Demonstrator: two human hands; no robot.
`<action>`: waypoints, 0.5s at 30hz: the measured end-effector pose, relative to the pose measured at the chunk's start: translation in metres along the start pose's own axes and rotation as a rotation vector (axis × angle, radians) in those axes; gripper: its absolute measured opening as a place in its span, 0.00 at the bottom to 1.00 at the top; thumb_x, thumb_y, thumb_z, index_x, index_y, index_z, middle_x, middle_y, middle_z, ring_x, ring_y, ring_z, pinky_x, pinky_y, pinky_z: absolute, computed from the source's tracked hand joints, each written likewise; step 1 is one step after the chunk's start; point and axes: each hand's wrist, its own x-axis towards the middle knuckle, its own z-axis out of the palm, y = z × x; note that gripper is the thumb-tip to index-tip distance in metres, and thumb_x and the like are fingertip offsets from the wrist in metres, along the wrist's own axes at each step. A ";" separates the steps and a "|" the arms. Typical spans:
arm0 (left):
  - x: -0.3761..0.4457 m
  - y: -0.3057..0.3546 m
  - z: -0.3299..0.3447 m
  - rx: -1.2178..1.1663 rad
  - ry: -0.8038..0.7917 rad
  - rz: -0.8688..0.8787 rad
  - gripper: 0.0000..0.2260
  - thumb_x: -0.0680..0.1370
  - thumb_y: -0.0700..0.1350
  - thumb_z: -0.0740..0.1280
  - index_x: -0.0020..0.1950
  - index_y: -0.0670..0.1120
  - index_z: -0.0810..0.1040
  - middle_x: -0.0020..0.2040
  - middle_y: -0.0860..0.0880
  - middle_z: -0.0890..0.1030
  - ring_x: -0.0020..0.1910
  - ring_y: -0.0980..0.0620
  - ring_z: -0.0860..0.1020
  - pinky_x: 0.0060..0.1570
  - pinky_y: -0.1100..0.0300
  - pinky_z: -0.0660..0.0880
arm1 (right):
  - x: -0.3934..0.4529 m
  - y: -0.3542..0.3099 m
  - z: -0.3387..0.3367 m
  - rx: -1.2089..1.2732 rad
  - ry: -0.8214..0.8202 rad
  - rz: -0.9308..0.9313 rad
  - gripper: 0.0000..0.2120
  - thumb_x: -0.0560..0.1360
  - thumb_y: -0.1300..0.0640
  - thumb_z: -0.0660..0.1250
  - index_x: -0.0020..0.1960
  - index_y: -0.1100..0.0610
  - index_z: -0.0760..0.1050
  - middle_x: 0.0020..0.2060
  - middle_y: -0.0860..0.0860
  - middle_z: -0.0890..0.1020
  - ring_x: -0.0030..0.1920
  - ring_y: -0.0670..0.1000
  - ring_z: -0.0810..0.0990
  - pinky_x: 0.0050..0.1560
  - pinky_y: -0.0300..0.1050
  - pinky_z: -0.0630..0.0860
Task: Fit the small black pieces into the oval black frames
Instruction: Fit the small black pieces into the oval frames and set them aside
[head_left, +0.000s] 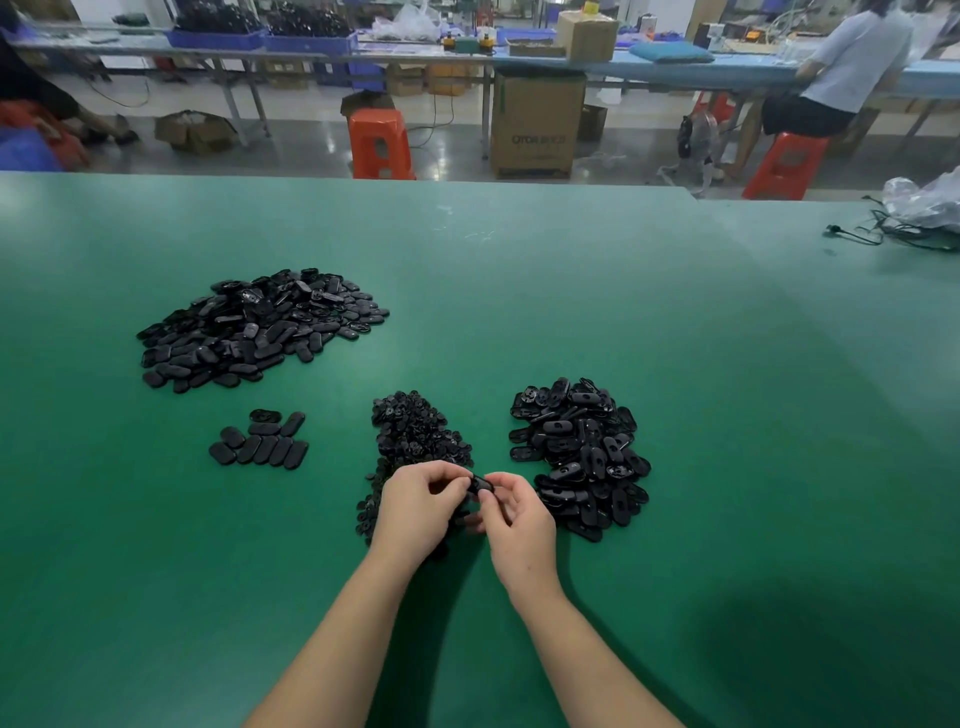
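Both hands meet over the green table (519, 291), holding one oval black frame (480, 484) between them. My left hand (415, 512) pinches its left end and my right hand (511, 514) pinches its right end. Whether a small piece sits in the frame is hidden by the fingers. A heap of small black pieces (413, 441) lies just beyond and under my left hand. To the right lies a heap of oval black frames (582, 452). A large pile of oval parts (260, 325) sits at the far left, with a small neat group of ovals (262, 439) in front of it.
Black cables and a clear plastic bag (924, 208) lie at the table's far right. Beyond the table's far edge are orange stools (379, 143), a cardboard box (537, 124) and a seated person (841, 78) at another bench.
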 end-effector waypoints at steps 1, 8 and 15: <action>-0.003 0.002 0.002 0.058 0.019 0.026 0.06 0.77 0.44 0.72 0.43 0.55 0.85 0.39 0.59 0.83 0.40 0.65 0.79 0.39 0.75 0.69 | 0.000 0.001 0.000 -0.016 0.008 -0.006 0.07 0.80 0.65 0.67 0.53 0.55 0.78 0.44 0.53 0.86 0.42 0.49 0.86 0.47 0.44 0.83; -0.013 0.008 0.011 0.151 0.043 0.099 0.04 0.78 0.45 0.71 0.47 0.52 0.85 0.44 0.58 0.80 0.45 0.62 0.78 0.48 0.63 0.75 | 0.001 0.001 -0.001 -0.026 0.023 -0.025 0.11 0.79 0.65 0.68 0.51 0.49 0.77 0.47 0.48 0.85 0.51 0.41 0.84 0.53 0.35 0.79; -0.008 0.011 0.012 0.192 0.085 0.035 0.04 0.77 0.45 0.71 0.44 0.51 0.85 0.41 0.57 0.81 0.40 0.61 0.78 0.40 0.68 0.72 | 0.002 0.003 -0.001 -0.017 0.010 -0.023 0.09 0.79 0.66 0.68 0.51 0.52 0.78 0.46 0.50 0.85 0.49 0.42 0.85 0.51 0.35 0.80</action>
